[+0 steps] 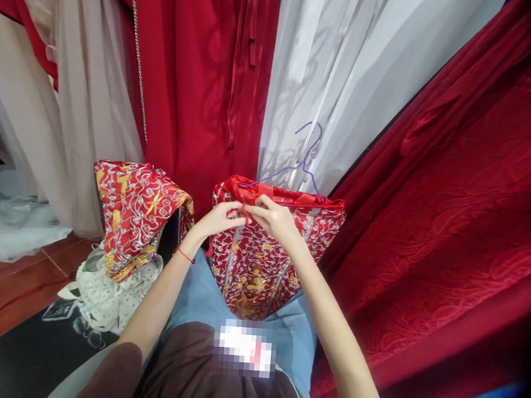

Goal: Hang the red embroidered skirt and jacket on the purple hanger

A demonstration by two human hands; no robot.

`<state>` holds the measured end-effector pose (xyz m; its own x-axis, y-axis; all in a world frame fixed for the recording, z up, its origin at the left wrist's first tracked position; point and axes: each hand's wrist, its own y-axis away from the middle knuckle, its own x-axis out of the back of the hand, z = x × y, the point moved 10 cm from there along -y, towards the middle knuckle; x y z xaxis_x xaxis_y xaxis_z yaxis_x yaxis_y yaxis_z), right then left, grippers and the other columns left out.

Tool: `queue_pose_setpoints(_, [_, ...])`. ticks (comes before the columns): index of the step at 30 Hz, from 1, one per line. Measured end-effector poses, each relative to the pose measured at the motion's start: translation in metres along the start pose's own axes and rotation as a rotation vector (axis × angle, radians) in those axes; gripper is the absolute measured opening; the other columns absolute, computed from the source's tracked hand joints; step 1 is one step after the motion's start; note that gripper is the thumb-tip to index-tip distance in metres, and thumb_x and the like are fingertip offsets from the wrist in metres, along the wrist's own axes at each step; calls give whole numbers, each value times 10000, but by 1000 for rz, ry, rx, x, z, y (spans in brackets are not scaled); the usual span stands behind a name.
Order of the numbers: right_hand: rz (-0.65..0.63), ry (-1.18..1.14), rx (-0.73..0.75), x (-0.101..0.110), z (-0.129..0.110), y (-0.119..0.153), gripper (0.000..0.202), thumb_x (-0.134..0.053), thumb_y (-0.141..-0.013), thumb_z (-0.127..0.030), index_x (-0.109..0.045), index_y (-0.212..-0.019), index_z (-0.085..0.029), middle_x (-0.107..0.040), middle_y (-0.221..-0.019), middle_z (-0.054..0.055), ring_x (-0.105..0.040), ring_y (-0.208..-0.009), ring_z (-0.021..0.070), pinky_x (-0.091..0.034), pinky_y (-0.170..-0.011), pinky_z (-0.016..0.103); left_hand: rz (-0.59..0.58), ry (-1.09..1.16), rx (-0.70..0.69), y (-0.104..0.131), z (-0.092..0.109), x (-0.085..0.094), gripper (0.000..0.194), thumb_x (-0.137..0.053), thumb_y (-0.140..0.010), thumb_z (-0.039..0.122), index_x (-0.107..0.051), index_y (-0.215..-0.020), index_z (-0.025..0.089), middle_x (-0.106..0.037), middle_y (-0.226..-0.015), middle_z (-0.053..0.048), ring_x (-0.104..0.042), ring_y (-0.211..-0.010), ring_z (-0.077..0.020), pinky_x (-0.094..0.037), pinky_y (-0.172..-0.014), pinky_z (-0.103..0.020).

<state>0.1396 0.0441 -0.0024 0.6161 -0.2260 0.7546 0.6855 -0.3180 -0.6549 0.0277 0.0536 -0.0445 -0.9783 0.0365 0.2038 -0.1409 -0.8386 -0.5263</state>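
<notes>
Across my lap lies a red skirt-like garment point(261, 259) embroidered in silver and gold, its plain red waistband upward. A purple wire hanger point(305, 159) stands up from that waistband, hook on top. At the band's left part my left hand point(227, 219) is closed, thumb and fingers pinching a thin red ribbon point(247, 213). My right hand point(273, 219) meets it there, fingertips closed on the same ribbon. The exact hold is partly hidden by the fingers.
Another embroidered red garment point(141, 214) is draped at left, above a white dotted cloth bag point(113, 291). Glasses point(89, 332) lie on a black surface point(22, 352). Red gowns point(202, 67) hang ahead, and a dark red patterned one point(465, 207) hangs on the right.
</notes>
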Motion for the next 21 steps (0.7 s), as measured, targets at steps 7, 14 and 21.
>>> queue_pose_setpoints(7, [49,193,10,-12,-4,-10,307,-397,-1028,-306,-671,-1125,-207,-687,-998,84,-632,-875,164,-418,-648,238,161,196,62,-4,-14,11,277,-789,-711,418,-738,-788,156,-611,-647,5,-527,-606,-102,-467,-633,-235])
queue_pose_setpoints(14, [200,62,-165,-10,13,-11,234,-442,-983,-303,-628,-1076,-195,-703,-1004,68,-642,-807,164,-429,-693,242,338,-12,-125,-8,-1,34,221,-708,-802,377,-751,-862,169,-737,-897,-58,-662,-849,-174,-498,-845,-286])
queue_pose_setpoints(21, [298,94,-310,6,56,-22,157,-474,-884,-264,-610,-918,-192,-685,-910,49,-603,-769,172,-392,-657,257,533,-516,-125,-26,11,71,203,-567,-919,372,-682,-958,211,-737,-953,-31,-681,-867,-162,-490,-792,-257])
